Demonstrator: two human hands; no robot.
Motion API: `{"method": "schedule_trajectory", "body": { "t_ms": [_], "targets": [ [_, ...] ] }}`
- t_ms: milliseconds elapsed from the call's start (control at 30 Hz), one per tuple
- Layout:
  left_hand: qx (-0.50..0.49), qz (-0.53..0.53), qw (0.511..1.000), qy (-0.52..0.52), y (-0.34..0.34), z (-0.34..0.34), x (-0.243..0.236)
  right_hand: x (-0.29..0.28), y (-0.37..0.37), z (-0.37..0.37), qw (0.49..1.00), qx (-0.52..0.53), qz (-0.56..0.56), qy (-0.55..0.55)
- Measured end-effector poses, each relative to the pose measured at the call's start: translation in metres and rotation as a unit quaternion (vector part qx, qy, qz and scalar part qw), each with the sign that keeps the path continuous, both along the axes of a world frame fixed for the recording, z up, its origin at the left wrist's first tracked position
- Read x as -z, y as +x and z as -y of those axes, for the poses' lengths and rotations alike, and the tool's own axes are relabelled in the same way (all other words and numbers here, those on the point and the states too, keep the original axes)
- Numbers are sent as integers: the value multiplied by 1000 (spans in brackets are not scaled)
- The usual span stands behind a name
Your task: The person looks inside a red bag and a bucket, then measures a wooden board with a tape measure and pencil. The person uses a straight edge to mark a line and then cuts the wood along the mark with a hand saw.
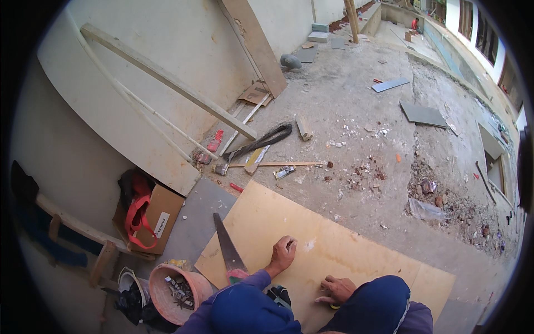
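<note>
A large pale plywood board (361, 259) lies beneath both hands. My left hand (282, 255) is closed above or on its middle, pinching something small and dark that I cannot make out. My right hand (336, 292) rests open on the board, fingers apart and slightly bent, with a small yellow item partly hidden below it. A handsaw (225, 239) with a red handle lies at the board's left, partly behind my sleeve. A dark object (279, 296) shows between my knees.
A bucket of metal bits (167, 281), a second bucket (127, 278) and a cardboard box (165, 220) with red straps stand left. Leaning planks (167, 78), a coiled dark strip (264, 142), loose tiles (421, 114) and rubble (445, 220) lie beyond. A person (416, 25) crouches far away.
</note>
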State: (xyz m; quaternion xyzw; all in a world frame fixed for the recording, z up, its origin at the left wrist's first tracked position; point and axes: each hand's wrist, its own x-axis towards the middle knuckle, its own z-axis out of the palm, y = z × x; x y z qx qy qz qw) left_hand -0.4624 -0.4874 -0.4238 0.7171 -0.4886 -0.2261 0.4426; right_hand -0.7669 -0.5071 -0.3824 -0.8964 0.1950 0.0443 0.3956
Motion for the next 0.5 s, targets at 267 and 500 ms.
{"method": "schedule_trajectory", "body": {
  "t_ms": [267, 500],
  "targets": [
    [-92, 25, 994, 62, 69, 17, -23, 1, -21, 52, 996, -3, -71, -56],
    [-215, 65, 974, 0, 205, 66, -61, -79, 63, 185, 963, -106, -171, -180]
  ]
}}
